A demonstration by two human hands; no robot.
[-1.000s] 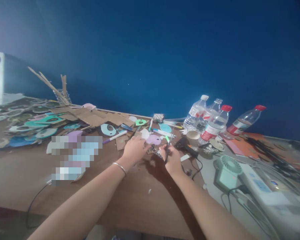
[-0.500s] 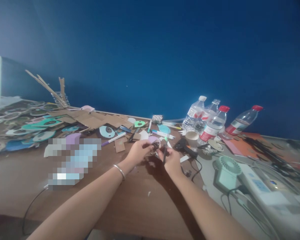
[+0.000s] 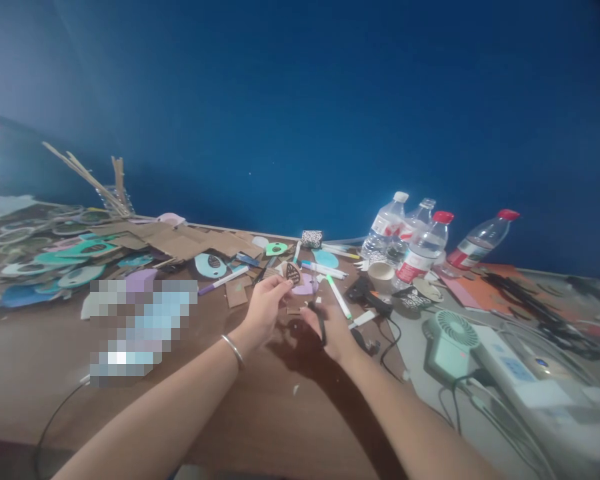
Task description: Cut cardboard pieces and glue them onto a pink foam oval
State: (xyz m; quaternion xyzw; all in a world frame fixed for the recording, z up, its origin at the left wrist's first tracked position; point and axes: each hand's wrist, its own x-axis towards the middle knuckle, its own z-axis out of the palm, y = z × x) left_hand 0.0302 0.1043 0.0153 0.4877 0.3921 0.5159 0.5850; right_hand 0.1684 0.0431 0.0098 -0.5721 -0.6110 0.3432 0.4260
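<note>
Brown table (image 3: 40, 347) is lying cluttered under a blue wall; at its middle the left hand (image 3: 264, 308) is pinching a small patterned cutout (image 3: 293, 273) between thumb and fingertips, tilting it up, probably to show its face; the right hand (image 3: 331, 325) is gripping dark scissors (image 3: 322, 321) low, likely so the blades sit clear of the cutout; markers (image 3: 339, 297), a paper cup (image 3: 381, 271), bottles (image 3: 423, 245) and a fan (image 3: 451, 337) are sitting beyond.

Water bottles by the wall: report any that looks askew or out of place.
One does: the rightmost red-capped bottle lies steeply tilted, its cap end raised toward the right, while the three bottles left of it stand upright. No spill shows around it.
</note>
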